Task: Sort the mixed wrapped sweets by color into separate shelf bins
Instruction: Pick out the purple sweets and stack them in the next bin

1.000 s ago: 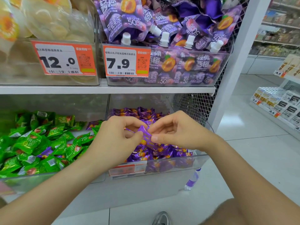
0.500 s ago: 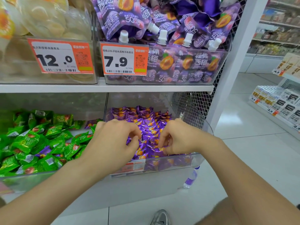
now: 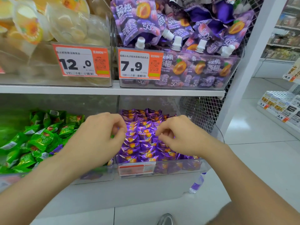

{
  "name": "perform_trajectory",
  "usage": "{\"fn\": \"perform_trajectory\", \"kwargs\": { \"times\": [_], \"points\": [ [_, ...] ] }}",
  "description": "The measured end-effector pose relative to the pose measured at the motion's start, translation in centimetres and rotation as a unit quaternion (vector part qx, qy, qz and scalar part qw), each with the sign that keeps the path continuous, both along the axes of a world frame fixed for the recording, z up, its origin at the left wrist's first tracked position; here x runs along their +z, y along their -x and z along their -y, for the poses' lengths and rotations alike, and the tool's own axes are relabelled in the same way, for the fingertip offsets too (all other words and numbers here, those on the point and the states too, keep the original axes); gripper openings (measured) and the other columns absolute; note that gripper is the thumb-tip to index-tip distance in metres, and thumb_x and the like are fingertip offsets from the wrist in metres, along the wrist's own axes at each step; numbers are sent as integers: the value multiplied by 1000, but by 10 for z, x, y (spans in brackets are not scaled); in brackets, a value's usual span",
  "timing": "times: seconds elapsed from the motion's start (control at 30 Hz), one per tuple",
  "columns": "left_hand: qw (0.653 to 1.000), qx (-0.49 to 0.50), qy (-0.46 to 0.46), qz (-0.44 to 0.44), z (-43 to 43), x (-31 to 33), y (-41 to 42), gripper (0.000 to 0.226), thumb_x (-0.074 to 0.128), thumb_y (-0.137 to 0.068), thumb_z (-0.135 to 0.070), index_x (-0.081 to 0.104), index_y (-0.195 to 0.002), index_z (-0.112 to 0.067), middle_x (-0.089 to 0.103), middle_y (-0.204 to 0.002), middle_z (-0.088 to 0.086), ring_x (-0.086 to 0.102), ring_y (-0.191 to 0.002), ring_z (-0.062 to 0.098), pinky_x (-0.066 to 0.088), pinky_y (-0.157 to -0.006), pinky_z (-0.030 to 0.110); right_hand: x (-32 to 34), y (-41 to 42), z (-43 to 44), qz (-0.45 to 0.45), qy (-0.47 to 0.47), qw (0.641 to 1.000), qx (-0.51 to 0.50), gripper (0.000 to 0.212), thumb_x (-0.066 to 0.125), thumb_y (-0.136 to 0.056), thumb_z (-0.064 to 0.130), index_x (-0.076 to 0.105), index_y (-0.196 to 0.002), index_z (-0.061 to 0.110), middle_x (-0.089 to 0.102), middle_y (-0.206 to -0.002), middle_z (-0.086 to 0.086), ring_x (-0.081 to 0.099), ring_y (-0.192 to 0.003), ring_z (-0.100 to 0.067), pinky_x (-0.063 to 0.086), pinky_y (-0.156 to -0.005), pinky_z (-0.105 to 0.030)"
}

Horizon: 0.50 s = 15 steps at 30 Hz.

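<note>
A clear bin (image 3: 181,166) on the lower shelf holds a heap of purple wrapped sweets (image 3: 142,140). To its left, green wrapped sweets (image 3: 40,140) fill the neighbouring bin, with a stray purple sweet (image 3: 56,150) among them. My left hand (image 3: 99,140) hovers over the divide between the two bins, fingers loosely curled, and I see nothing in it. Over the purple heap hangs my right hand (image 3: 180,138), with curled fingers, thumb near the fingertips and no sweet visible in it. The hands are apart.
The upper shelf (image 3: 113,90) carries a bin of purple spouted pouches (image 3: 194,69) and a bin of pale jelly cups (image 3: 48,38), with orange price tags. A water bottle (image 3: 197,184) stands on the floor by the white post (image 3: 240,78). An aisle opens to the right.
A second ago both hands pinched one purple sweet together above the purple bin. They then dipped to the heap and have now drawn apart, with no sweet visible in either.
</note>
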<state>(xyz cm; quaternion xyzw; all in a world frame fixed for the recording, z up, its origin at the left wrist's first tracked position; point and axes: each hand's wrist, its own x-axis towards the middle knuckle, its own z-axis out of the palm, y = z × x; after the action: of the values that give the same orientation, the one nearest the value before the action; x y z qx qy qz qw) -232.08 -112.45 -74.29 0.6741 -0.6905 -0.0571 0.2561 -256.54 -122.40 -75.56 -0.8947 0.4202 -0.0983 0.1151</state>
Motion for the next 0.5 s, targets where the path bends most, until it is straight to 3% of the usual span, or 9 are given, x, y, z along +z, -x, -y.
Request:
{"fn": "perform_trajectory", "kwargs": {
  "times": [0.1, 0.23, 0.3, 0.37, 0.43, 0.5],
  "points": [
    [995, 54, -79, 18, 0, 4, -33, 16, 57, -95, -31, 65, -81, -32, 68, -67, -10, 63, -69, 7, 52, -68, 33, 8, -41, -23, 84, 17, 996, 32, 25, 57, -97, 15, 77, -108, 26, 72, -87, 9, 65, -76, -7, 53, -77, -25],
    [971, 114, -198, 68, 5, 2, -95, 17, 55, -98, -37, 67, -87, -34, 73, -79, -4, 69, -68, 15, 53, -68, 31, 8, -105, -41, 137, 33, 985, 95, 26, 59, -91, 12, 75, -106, 26, 63, -90, 9, 58, -80, -6, 49, -81, -26],
    [959, 129, -238, 84, 6, -4, -123, 14, 55, -97, -31, 67, -96, -36, 75, -90, -2, 73, -71, 15, 58, -74, 31, 4, -133, -40, 113, 45, 984, 127, 28, 60, -88, 10, 75, -107, 23, 65, -95, 4, 62, -89, -14, 51, -86, -33],
    [945, 132, -282, 102, 8, -15, -144, 28, 53, -94, -17, 67, -111, -34, 72, -106, 2, 74, -84, 18, 59, -80, 31, -3, -158, -35, 48, 50, 988, 140, 27, 62, -88, 12, 75, -110, 20, 70, -102, -4, 66, -98, -25, 54, -88, -39],
    [933, 110, -316, 132, 11, -27, -156, 39, 55, -92, -11, 65, -126, -27, 67, -117, 4, 69, -101, 21, 57, -90, 33, -12, -178, -27, -25, 50, 990, 132, 21, 62, -90, 22, 72, -108, 16, 71, -102, -11, 67, -100, -35, 57, -83, -44],
    [928, 76, -333, 148, 13, -38, -161, 45, 57, -92, -9, 62, -134, -24, 65, -126, 4, 63, -116, 22, 52, -98, 31, -20, -195, -23, -83, 48, 987, 127, 30, 63, -93, 38, 67, -107, 13, 69, -102, -15, 67, -99, -41, 58, -79, -46]
  ]
}}
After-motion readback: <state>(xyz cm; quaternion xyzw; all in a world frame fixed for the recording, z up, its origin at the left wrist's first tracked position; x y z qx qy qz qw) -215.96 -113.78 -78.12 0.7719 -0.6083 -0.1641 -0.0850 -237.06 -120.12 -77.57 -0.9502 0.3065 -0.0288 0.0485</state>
